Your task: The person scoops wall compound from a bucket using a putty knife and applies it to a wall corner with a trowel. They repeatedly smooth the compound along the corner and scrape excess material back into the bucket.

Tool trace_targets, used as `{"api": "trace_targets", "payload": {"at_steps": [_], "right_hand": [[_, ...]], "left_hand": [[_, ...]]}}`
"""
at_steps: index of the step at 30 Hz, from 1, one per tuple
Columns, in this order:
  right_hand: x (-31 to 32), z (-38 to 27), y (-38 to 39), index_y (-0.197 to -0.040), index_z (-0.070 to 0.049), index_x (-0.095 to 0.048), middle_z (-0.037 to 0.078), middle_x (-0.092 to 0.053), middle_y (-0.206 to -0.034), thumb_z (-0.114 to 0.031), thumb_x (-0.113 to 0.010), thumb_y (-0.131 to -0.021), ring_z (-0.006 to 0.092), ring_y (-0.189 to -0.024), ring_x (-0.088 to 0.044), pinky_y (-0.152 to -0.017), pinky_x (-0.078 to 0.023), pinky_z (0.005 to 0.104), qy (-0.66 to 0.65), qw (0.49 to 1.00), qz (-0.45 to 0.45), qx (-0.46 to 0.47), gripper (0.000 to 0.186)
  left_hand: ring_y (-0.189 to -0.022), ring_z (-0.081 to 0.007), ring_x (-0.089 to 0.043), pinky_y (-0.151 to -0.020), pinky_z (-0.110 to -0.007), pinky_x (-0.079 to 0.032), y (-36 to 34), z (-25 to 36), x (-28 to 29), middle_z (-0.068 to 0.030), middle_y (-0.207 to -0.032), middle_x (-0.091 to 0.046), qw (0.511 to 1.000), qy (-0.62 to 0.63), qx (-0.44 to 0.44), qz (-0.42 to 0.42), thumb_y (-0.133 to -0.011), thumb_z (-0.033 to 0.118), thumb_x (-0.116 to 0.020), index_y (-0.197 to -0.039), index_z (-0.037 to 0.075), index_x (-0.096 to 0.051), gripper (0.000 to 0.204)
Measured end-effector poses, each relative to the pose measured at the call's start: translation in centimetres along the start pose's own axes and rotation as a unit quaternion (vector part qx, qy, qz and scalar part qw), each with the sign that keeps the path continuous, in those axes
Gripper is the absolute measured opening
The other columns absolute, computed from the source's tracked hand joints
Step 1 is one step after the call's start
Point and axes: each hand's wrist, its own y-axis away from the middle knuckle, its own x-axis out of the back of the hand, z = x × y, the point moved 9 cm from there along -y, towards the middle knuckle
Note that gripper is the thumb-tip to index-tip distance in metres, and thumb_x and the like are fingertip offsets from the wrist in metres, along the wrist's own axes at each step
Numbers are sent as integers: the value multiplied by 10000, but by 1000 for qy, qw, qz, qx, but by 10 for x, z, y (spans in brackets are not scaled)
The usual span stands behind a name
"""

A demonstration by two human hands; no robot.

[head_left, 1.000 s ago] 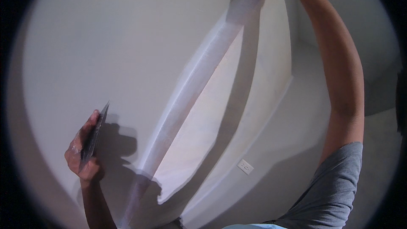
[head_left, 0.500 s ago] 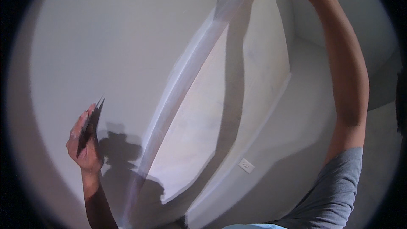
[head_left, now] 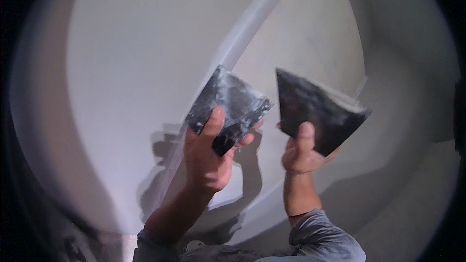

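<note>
My left hand [head_left: 208, 157] grips a flat dark putty scraper [head_left: 238, 92] smeared with white compound, its thumb lying across the face and its fingers behind. Close by on the right, my right hand [head_left: 304, 150] is closed on a second, wider dark putty scraper [head_left: 315, 109], with a pale band of compound along its far edge. The two blades are held up side by side, a narrow gap between them, both tilted. Behind them a smooth whitish strip [head_left: 259, 12] runs diagonally up the wall corner, partly hidden by the left blade.
A plain pale wall [head_left: 141, 63] spreads to the left of the strip. Right of it lies a cream-coloured wall panel [head_left: 320, 34], with a greyer wall [head_left: 398, 102] farther right. Shadows of my arms fall across the lower surfaces.
My right hand has come down from the strip's upper end, its scraper now plainly visible. My left hand has moved right and turned its scraper face-on. The view has shifted somewhat.
</note>
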Motion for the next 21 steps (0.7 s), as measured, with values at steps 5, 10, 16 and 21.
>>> {"api": "trace_targets", "payload": {"at_steps": [5,10,16,21], "right_hand": [[-53,17,10,-1243,94,-613,208,-699,-962,24,-635,-784,220,-760,-689,-704,-561,338,73,958,-267,70,465],[-23,67,19,-1253,80,-598,157,-706,-937,-43,-599,-839,201,-742,-700,-633,-564,333,36,927,-294,-232,431],[-18,84,78,-1269,133,-493,204,-679,-944,-96,-607,-862,211,-696,-718,-434,-547,278,-309,747,-191,-557,481],[-36,65,89,-1322,131,-465,207,-660,-1095,-77,-628,-832,241,-850,-715,-720,-611,324,-356,712,-159,-583,557]], "left_hand": [[-864,-227,-718,-630,-261,-605,-4,-5,4,-145,-1084,-663,996,-56,28,65,-992,291,-598,-1267,-10,-515,416],[-963,-267,-718,-835,-374,-622,-11,33,35,-172,-1103,-679,978,-199,-29,-53,-975,251,-633,-1251,-42,-528,416],[-1286,-300,-562,-1064,-387,-502,14,20,4,-140,-1366,-594,758,-485,-327,-288,-924,30,-632,-1352,117,-584,439],[-1339,-333,-503,-1114,-436,-453,7,6,30,-138,-1451,-522,690,-563,-344,-298,-818,-33,-686,-1350,245,-602,606]]}}
